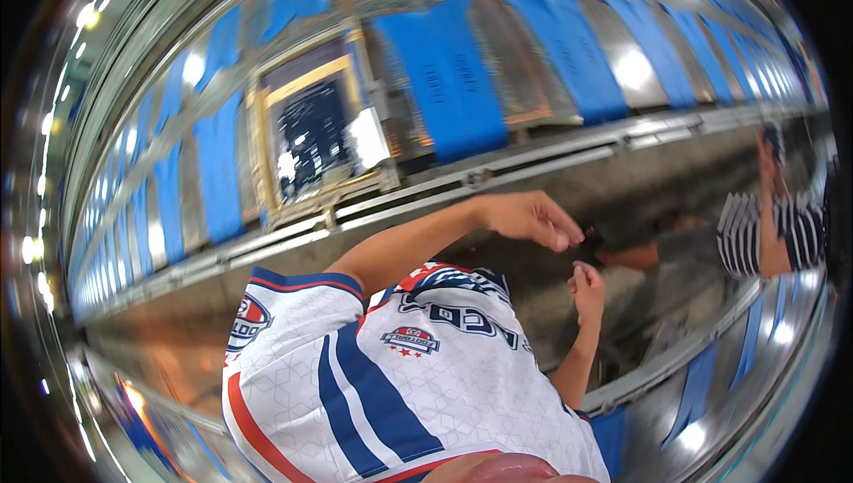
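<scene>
Half open, fingers loosely bent, left hand [536, 220] with nothing seen in it. Just below and to its right, right hand [587, 293], fingers curled in; contents, if any, impossible to tell. Beyond left hand, apart from it, long metal rail [586, 147] along panel [515, 61] with blue strips [449, 83]. Farther left on panel, dark, shiny, framed rectangle [311, 136]. At far right, another person's striped shirt [739, 234].

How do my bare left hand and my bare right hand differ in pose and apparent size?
Your bare left hand points rightward across the picture, while your bare right hand is raised with its fingers upward. The left hand looks larger in this view than the right hand. Both are ungloved.
</scene>
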The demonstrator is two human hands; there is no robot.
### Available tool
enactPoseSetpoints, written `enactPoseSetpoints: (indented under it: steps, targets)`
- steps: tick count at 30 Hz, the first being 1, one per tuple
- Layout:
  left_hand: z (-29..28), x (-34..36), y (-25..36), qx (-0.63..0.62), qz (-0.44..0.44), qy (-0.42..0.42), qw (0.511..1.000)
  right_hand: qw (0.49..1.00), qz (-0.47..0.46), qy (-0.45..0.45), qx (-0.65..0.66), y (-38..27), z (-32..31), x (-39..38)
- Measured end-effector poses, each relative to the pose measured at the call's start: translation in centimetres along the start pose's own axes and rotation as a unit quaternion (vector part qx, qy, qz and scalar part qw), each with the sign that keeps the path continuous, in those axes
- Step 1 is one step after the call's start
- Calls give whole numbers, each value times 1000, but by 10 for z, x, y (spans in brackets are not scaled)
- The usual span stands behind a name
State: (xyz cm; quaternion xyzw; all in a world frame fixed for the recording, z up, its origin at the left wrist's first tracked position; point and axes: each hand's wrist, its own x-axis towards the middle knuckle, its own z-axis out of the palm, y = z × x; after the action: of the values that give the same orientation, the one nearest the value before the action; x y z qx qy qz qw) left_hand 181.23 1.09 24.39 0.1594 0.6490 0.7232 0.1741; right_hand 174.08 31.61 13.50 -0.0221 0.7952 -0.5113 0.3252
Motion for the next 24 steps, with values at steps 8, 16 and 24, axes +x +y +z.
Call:
enactPoseSetpoints:
  steps: [8,16,24]
  targets:
    - [30,-212,-29,117,-259,323,903,956,-204,-181,-108,-142,163,84]
    - [6,-341,-33,166,-143,565,795,890,-258,-128,-354,-175,383,51]
    - [-50,-383,-27,507,-171,465,705,916,-273,-80,-281,-155,437,38]
